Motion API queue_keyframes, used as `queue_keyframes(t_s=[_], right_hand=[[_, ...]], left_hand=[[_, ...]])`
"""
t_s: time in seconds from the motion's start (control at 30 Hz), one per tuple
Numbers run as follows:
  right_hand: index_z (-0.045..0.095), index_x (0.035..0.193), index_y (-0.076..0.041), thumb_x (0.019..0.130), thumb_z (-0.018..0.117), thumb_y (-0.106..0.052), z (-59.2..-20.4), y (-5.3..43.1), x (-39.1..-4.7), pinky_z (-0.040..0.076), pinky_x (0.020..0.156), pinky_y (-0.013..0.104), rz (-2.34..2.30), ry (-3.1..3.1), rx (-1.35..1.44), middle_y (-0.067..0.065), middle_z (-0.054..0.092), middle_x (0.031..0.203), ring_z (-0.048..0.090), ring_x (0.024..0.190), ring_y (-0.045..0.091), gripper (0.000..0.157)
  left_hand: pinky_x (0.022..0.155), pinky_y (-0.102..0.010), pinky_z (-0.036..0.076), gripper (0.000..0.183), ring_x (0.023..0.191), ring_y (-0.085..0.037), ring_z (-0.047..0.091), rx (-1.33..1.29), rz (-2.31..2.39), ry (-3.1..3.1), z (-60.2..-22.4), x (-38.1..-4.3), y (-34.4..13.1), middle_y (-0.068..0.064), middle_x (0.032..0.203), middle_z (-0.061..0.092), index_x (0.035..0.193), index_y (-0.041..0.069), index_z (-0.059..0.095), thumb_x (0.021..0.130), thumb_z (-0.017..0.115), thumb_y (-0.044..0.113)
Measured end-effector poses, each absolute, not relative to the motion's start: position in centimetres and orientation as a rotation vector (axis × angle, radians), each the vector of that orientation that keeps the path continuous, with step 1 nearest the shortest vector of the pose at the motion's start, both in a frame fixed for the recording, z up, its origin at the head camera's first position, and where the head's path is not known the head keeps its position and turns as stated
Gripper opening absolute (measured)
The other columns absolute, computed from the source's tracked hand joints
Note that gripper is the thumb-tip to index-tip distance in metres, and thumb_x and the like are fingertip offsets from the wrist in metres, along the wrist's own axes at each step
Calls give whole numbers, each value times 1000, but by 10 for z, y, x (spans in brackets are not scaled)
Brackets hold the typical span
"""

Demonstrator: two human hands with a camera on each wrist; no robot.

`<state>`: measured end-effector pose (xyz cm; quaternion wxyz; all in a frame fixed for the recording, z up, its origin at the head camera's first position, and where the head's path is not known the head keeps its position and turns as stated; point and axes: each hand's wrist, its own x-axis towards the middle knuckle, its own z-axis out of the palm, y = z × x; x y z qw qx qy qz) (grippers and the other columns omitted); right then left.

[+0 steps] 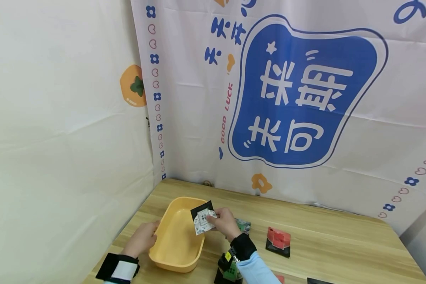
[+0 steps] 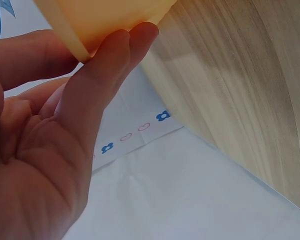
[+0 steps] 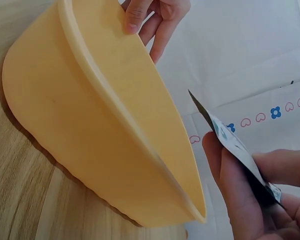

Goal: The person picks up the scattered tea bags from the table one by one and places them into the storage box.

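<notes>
In the head view, I have the packet (image 1: 200,223) at lower centre, pinched between the right hand's (image 1: 226,223) thumb and fingers. The bin (image 1: 177,240) lies to its lower left, long axis running up-frame, leaning slightly right. The packet overlaps the upper-right rim; the right wrist view shows them apart. The left hand (image 1: 141,239) grips the left rim.

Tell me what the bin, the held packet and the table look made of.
Bin: probably plastic, smooth with a soft sheen; moulded, rounded walls and rim.
Packet: likely film or foil, printed, finish unclear; thin, slightly bent edge.
Table: wood or wood-look laminate, low sheen; visible grain.
</notes>
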<state>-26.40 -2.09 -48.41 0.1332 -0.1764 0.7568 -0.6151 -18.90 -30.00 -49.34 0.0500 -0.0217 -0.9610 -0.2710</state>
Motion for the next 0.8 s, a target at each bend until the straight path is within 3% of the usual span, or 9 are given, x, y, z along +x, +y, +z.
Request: queue_keyframes(t_s=[0.27, 0.43, 0.67, 0.8], right_hand=[[70, 104, 9, 94, 65, -8, -485, -32, -268, 62, 73, 41, -1803, 2200, -476, 17, 73, 90, 72, 79, 22, 20], [71, 103, 8, 93, 66, -8, -486, -35, -270, 61, 76, 46, -1802, 2214, -444, 15, 72, 89, 72, 78, 20, 19], [74, 97, 5, 90, 72, -11, -488, -41, -270, 61, 65, 35, -1773, 2293, -465, 12, 73, 83, 70, 70, 16, 18], [75, 102, 2, 90, 72, -17, -487, -44, -269, 60, 68, 34, -1742, 2331, -566, 11, 73, 87, 69, 74, 19, 21]], left_hand=[[78, -47, 59, 32, 92, -30, 71, -48, -814, -2941, -494, -189, -300, -15, 99, 74, 109, 2, 69, 81, 64, -14], [78, -46, 59, 32, 91, -29, 70, -49, -818, -2942, -495, -192, -300, -14, 99, 75, 109, 2, 69, 81, 65, -14], [78, -47, 59, 34, 91, -30, 71, -54, -810, -2930, -496, -192, -298, -14, 98, 75, 109, 2, 69, 80, 65, -14], [76, -45, 58, 33, 88, -27, 70, -41, -807, -2931, -494, -190, -300, -14, 97, 74, 109, 0, 69, 80, 64, -15]])
